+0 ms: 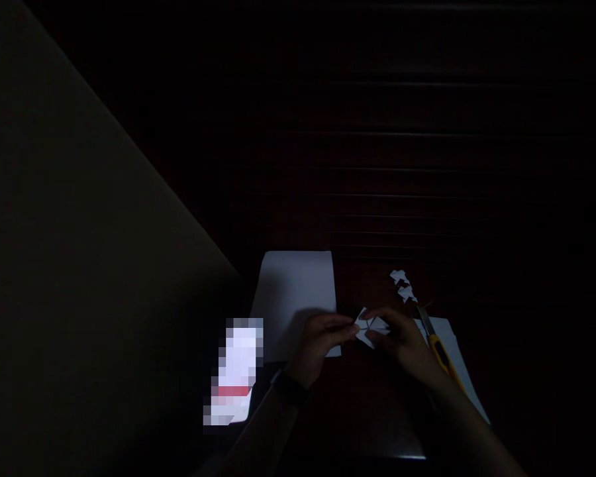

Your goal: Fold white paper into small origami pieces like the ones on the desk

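Between my two hands is a small folded white paper [363, 336] with several creases and pointed corners. My left hand [322, 334] pinches its left edge between thumb and fingers; a dark watch [289, 388] is on that wrist. On the other side, my right hand [397, 334] grips the paper from the right with curled fingers and thumb. Just past my right hand lies a yellow utility knife [442, 354], its blade pointing up and away. Two small folded paper pieces [402, 285] rest on the dark table beyond it.
A large white sheet [298, 291] lies to the left, partly under my left hand. More white paper [464, 361] sits at the right beneath the knife. A lit, blurred-out screen [238, 371] glows at the lower left. The room is very dark, with a pale wall [79, 265] on the left.
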Motion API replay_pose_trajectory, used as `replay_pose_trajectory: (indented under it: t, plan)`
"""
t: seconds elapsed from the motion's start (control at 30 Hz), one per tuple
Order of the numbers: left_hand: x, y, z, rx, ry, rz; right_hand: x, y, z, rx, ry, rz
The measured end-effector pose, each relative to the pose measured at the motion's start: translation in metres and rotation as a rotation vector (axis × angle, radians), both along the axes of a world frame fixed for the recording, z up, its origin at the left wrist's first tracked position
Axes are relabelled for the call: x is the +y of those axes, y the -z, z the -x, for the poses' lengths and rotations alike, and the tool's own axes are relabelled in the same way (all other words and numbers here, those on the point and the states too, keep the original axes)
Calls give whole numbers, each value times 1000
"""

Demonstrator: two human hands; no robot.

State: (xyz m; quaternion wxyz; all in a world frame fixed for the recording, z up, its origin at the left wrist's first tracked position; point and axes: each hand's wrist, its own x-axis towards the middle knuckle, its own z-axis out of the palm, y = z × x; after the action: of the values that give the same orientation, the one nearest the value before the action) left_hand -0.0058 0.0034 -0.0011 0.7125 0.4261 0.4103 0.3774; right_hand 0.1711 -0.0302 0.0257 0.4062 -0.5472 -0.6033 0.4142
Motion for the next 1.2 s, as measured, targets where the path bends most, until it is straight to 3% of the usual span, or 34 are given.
replay_pose_trajectory:
  t: [0.2, 0.43, 0.7, 1.07, 1.2]
  plan:
    - [-1, 1, -1, 4, 0, 32, 1, 3, -3, -25, 84, -22]
    - [-3, -6, -2, 9, 94, -15, 2, 0, 0, 90, 101, -52]
    - [-3, 7, -5, 40, -62, -23, 5, 8, 7, -12, 204, -71]
    - [-1, -6, -4, 108, 85, -104, 7, 12, 3, -49, 77, -54]
    - [-1, 0, -5, 27, -8, -43, 5, 18, 9, -10, 231, -87]
